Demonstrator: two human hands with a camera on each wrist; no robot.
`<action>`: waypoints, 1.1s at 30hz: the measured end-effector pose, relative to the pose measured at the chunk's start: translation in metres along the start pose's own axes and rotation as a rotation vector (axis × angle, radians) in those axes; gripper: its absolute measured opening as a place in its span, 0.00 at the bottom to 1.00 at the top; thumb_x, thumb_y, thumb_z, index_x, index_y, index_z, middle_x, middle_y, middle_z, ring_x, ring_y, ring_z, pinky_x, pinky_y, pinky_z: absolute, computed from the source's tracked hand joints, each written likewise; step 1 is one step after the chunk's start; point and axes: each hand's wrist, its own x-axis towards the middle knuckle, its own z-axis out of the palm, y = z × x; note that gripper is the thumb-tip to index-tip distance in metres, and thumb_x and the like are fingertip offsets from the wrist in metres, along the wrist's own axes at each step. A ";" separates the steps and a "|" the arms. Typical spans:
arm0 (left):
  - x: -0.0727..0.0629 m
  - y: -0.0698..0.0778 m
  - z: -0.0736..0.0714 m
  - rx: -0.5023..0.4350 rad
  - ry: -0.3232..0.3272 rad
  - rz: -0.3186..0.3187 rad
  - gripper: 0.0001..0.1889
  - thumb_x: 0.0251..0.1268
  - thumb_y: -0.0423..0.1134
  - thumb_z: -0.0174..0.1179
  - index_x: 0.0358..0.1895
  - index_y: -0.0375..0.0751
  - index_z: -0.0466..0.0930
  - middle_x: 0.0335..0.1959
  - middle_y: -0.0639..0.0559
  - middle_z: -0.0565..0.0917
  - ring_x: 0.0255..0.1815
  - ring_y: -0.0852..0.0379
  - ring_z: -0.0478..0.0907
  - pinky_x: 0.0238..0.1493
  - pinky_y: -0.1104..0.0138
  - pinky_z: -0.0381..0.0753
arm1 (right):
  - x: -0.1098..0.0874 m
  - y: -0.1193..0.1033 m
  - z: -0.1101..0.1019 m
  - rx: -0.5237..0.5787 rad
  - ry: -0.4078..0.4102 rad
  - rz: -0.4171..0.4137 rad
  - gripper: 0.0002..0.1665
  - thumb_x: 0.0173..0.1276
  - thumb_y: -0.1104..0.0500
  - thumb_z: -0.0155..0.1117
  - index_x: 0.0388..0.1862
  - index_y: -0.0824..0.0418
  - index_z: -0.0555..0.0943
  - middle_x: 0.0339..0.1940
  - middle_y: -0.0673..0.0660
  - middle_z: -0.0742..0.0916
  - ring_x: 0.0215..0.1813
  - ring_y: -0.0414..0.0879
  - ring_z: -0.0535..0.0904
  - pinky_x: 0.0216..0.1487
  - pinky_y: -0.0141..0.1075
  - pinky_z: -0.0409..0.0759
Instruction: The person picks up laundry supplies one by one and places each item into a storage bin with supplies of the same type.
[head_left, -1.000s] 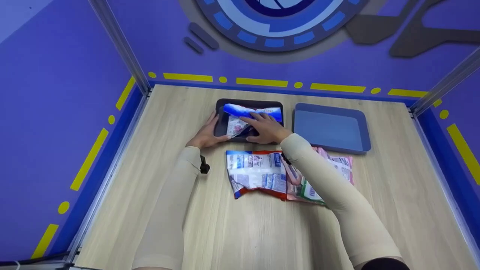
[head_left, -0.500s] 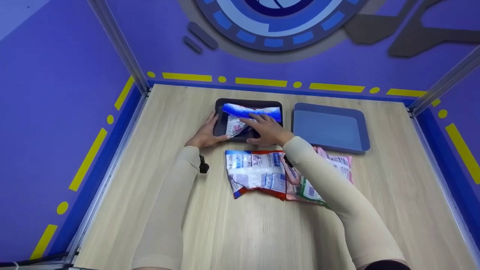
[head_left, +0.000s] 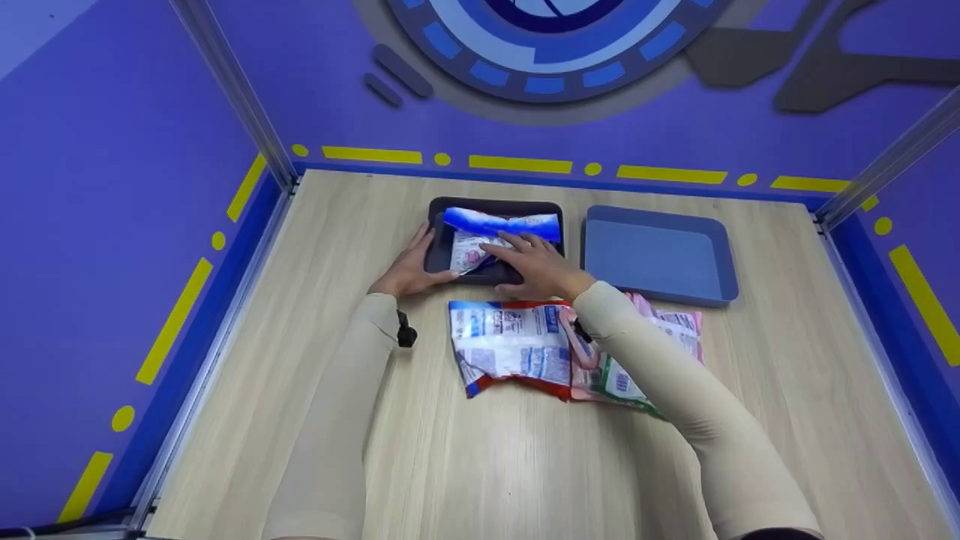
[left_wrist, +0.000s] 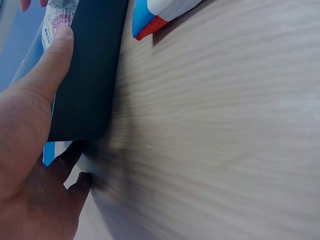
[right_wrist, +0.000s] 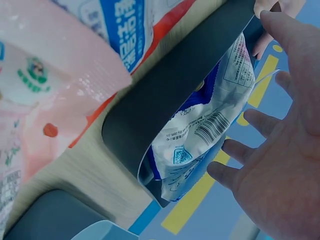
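Blue-and-white printed plastic packet [head_left: 499, 223] lies inside a black rectangular tray [head_left: 480, 280], its blue band running lengthwise near the far side and a crumpled white corner slanting toward the near left. A barcode on its white film shows in the right wrist view. Over the packet's right part is the right hand [head_left: 538, 268], palm down with fingers spread; whether the fingertips touch the film cannot be told. The left hand [head_left: 409, 271] is spread around the tray's near left corner, thumb against the near rim and fingers along the left end. Just right of the tray sits an empty grey-blue rectangular tray [head_left: 658, 259]. Nearer the person, a red, white and blue plastic bag [head_left: 514, 341] lies flat on the pale wood-grain tabletop [head_left: 487, 465], meeting pink-and-white plastic packaging [head_left: 684, 328] partly hidden by the right beige sleeve [head_left: 675, 390]. Behind stands a purple-blue wall [head_left: 315, 75] with yellow dashes [head_left: 520, 163].
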 end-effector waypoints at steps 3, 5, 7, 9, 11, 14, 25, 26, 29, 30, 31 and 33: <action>0.000 0.000 0.000 -0.011 -0.007 0.002 0.57 0.63 0.57 0.71 0.84 0.40 0.42 0.86 0.51 0.34 0.85 0.48 0.37 0.83 0.54 0.48 | -0.002 0.000 0.000 0.005 -0.004 -0.002 0.48 0.73 0.42 0.67 0.85 0.38 0.53 0.86 0.59 0.54 0.83 0.68 0.47 0.78 0.70 0.43; 0.000 -0.001 0.000 -0.019 -0.008 0.004 0.57 0.64 0.57 0.71 0.84 0.40 0.42 0.86 0.51 0.33 0.85 0.48 0.37 0.83 0.54 0.47 | -0.003 0.000 0.001 0.001 -0.003 -0.007 0.48 0.73 0.42 0.66 0.85 0.38 0.53 0.86 0.59 0.54 0.83 0.68 0.47 0.78 0.70 0.43; 0.001 0.000 0.000 -0.024 -0.009 0.008 0.57 0.64 0.56 0.71 0.85 0.40 0.42 0.86 0.52 0.33 0.85 0.48 0.36 0.83 0.55 0.47 | -0.004 0.000 0.001 -0.007 0.000 -0.007 0.48 0.73 0.42 0.66 0.85 0.37 0.53 0.86 0.59 0.54 0.83 0.68 0.47 0.78 0.69 0.43; 0.002 -0.001 0.000 -0.021 -0.008 0.012 0.57 0.64 0.56 0.71 0.85 0.41 0.41 0.86 0.52 0.32 0.85 0.48 0.36 0.83 0.55 0.46 | -0.005 0.001 0.002 -0.014 0.002 -0.005 0.48 0.73 0.41 0.65 0.85 0.37 0.53 0.86 0.59 0.54 0.83 0.68 0.47 0.78 0.69 0.43; 0.002 -0.001 0.000 -0.014 -0.007 0.018 0.57 0.64 0.56 0.71 0.85 0.40 0.41 0.86 0.52 0.33 0.85 0.48 0.36 0.83 0.56 0.46 | -0.006 0.001 0.002 -0.013 0.004 -0.008 0.48 0.73 0.40 0.65 0.85 0.37 0.53 0.86 0.59 0.55 0.83 0.68 0.47 0.78 0.69 0.43; 0.004 -0.002 0.000 -0.003 -0.006 0.019 0.58 0.63 0.57 0.71 0.85 0.41 0.41 0.86 0.52 0.33 0.85 0.49 0.36 0.83 0.56 0.45 | -0.008 0.001 0.003 -0.009 0.004 -0.009 0.48 0.73 0.40 0.65 0.85 0.37 0.53 0.86 0.58 0.55 0.83 0.68 0.46 0.79 0.68 0.43; 0.005 -0.004 0.001 0.011 -0.002 0.021 0.59 0.62 0.59 0.71 0.84 0.39 0.41 0.86 0.50 0.35 0.85 0.48 0.36 0.83 0.56 0.46 | -0.013 0.000 0.007 -0.048 0.024 -0.037 0.47 0.73 0.41 0.66 0.85 0.39 0.55 0.85 0.60 0.56 0.82 0.69 0.49 0.76 0.71 0.49; 0.005 -0.004 0.001 0.013 -0.003 0.020 0.59 0.63 0.59 0.71 0.84 0.40 0.41 0.86 0.50 0.35 0.85 0.48 0.37 0.83 0.56 0.46 | -0.014 -0.001 0.007 -0.046 0.022 -0.039 0.47 0.73 0.41 0.66 0.85 0.39 0.55 0.85 0.60 0.57 0.82 0.69 0.49 0.76 0.71 0.49; 0.004 -0.003 0.000 0.015 -0.004 0.018 0.58 0.63 0.58 0.71 0.84 0.40 0.41 0.86 0.50 0.35 0.85 0.48 0.37 0.83 0.55 0.47 | -0.017 -0.002 0.007 -0.022 0.023 -0.049 0.48 0.73 0.41 0.66 0.85 0.39 0.55 0.85 0.60 0.57 0.82 0.70 0.50 0.76 0.72 0.48; 0.004 -0.003 0.001 0.015 -0.003 0.019 0.58 0.63 0.58 0.71 0.84 0.39 0.41 0.86 0.50 0.35 0.85 0.48 0.37 0.83 0.55 0.47 | -0.018 -0.003 0.007 -0.013 0.023 -0.049 0.48 0.72 0.41 0.66 0.85 0.39 0.55 0.85 0.60 0.57 0.82 0.69 0.50 0.76 0.71 0.48; 0.004 -0.003 0.001 0.015 -0.001 0.019 0.58 0.63 0.58 0.71 0.84 0.39 0.41 0.86 0.50 0.35 0.85 0.48 0.37 0.83 0.55 0.47 | -0.018 -0.003 0.007 -0.008 0.023 -0.050 0.48 0.72 0.41 0.67 0.85 0.39 0.55 0.85 0.60 0.57 0.82 0.69 0.50 0.76 0.71 0.48; 0.003 -0.002 0.001 0.014 -0.001 0.024 0.57 0.64 0.57 0.70 0.84 0.39 0.42 0.86 0.49 0.35 0.85 0.48 0.37 0.83 0.54 0.47 | -0.020 -0.003 0.009 -0.004 0.026 -0.051 0.48 0.72 0.41 0.67 0.85 0.38 0.54 0.85 0.60 0.57 0.82 0.69 0.51 0.76 0.71 0.47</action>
